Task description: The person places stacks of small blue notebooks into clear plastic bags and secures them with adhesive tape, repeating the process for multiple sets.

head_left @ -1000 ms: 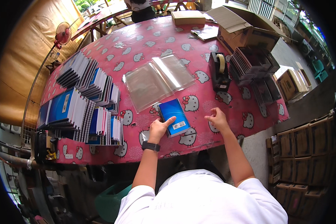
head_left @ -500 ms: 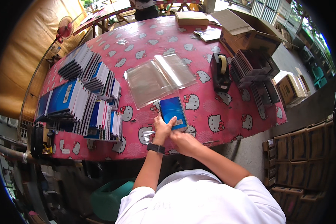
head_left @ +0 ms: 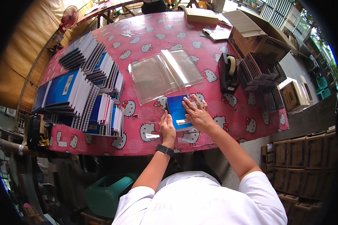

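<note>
A small blue spiral notebook [head_left: 177, 107] lies flat on the pink table near its front edge, with a pale label low on its cover. My left hand [head_left: 167, 129] holds its left, spiral-bound edge, thumb and fingers close together. Spread over the upper right of the cover, my right hand [head_left: 199, 115] presses flat with its fingers apart. Just beyond the notebook are clear plastic sheets [head_left: 150, 80], overlapping and shiny. A small whitish scrap [head_left: 151, 136] rests left of my left wrist.
Stacks of spiral notebooks [head_left: 65, 92] crowd the table's left side. To the right stand a black tape dispenser [head_left: 228, 73] and piles of dark notebooks [head_left: 257, 71]. An open cardboard box [head_left: 248, 35] is at the far right. A green plastic stool [head_left: 105, 197] stands below the table.
My right hand has moved from the notebook's lower edge up onto its cover and spread out. My left thumb has slid off the cover to its left edge.
</note>
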Motion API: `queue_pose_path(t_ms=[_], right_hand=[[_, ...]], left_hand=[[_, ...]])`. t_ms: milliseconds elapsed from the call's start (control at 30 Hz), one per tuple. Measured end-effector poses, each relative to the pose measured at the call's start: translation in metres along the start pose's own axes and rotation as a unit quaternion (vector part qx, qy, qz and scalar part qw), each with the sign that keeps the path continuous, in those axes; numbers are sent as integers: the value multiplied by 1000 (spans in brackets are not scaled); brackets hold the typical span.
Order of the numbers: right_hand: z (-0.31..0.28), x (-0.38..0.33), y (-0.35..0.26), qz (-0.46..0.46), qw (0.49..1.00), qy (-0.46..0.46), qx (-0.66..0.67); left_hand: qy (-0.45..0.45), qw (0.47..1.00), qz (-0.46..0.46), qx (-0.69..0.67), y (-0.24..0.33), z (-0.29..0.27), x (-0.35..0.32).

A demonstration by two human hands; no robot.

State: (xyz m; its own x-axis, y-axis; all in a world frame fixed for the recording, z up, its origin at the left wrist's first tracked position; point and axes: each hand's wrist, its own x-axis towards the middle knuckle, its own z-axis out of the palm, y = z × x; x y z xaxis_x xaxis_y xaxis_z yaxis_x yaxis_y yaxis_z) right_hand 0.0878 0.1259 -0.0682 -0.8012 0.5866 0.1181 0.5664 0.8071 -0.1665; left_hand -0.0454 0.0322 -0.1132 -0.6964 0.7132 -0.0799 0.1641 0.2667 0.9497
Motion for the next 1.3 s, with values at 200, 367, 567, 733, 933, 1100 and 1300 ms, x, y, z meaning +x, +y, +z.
queue_pose_path(t_ms=[200, 367, 567, 733, 933, 1100, 1300], right_hand=[[0, -2, -5, -19, 999, 5, 39], [8, 1, -7, -34, 998, 28, 52], [-12, 7, 4, -53, 993, -16, 102], [-32, 3, 16, -74, 990, -41, 117], [-2, -2, 12, -104, 992, -2, 74], [4, 3, 4, -109, 990, -16, 84], [-12, 3, 4, -80, 993, -75, 39]], left_hand=[[24, 999, 17, 25, -4, 0, -5], [42, 994, 32, 99, 3, 5, -5], [37, 998, 46, -9, -3, -5, 3], [45, 998, 47, 26, -1, -2, -4], [65, 987, 72, 129, 0, 9, -8], [83, 975, 90, 186, -7, 8, -5], [176, 875, 127, 432, -20, -69, 14]])
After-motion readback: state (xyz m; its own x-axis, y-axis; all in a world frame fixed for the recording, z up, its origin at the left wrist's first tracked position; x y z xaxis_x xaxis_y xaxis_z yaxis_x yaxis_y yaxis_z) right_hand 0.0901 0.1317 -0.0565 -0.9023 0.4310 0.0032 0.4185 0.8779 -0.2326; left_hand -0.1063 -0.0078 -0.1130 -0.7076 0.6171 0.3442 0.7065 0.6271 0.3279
